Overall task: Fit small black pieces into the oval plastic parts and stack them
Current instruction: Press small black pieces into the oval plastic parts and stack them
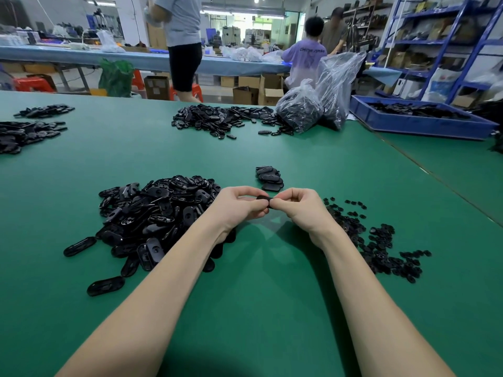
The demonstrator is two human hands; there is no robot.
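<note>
Both hands meet above the green table (272, 295), a little off its surface. My left hand (239, 205) and my right hand (296, 205) pinch one black oval plastic part (263, 198) between their fingertips; most of it is hidden by the fingers. A big heap of black oval parts (152, 216) lies to the left of my left hand. Small black pieces (375, 240) are scattered to the right of my right hand. A short stack of oval parts (268, 177) stands just beyond the hands.
Further heaps of black parts lie at the far middle (217, 119) and far left (24, 134). Two clear plastic bags (318, 102) of parts stand at the back right beside a blue tray (419, 123). People stand and sit beyond the table.
</note>
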